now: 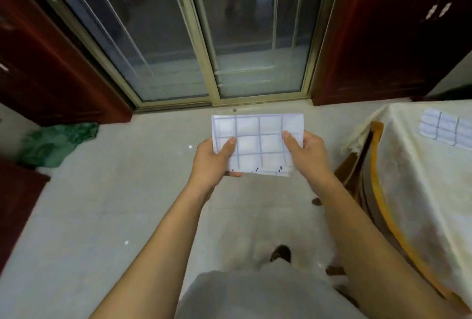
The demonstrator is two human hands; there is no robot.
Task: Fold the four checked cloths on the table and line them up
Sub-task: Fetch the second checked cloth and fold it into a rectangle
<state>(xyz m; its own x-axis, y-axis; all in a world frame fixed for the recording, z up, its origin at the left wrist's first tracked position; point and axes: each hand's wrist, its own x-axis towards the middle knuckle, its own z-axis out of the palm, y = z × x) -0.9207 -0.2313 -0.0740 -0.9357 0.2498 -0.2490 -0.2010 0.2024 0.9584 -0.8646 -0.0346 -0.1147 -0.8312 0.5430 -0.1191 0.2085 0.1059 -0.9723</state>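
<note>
Off to the left a crumpled green cloth (58, 145) lay on the pale floor, well away from the work. The person stood facing the sliding glass door (204, 37), arms out, with a folded checked cloth (258, 139) held up in the air between both hands, not over the table. The left hand (214, 162) gripped its left side, thumb on top and fingers curled beneath. The right hand (304, 155) did the same on the right side.

To my eye the risk was in the near edge, where the layers looked slightly uneven. With nothing under the cloth but fingers, a loosened thumb could let the fold slide or drop open.

Further right a wooden chair (357, 165) stood tucked against the table (408, 191), whose cream cover hung over the corner. Another folded checked cloth (444, 127) lay on the tabletop near the frame's right edge. Setting the held one beside it would mean swinging right past the chair back and that loose overhang, either of which could snag it, and a careless landing might nudge the laid cloth askew. The floor ahead offered plenty of room, while the table's free space ran out of sight.
</note>
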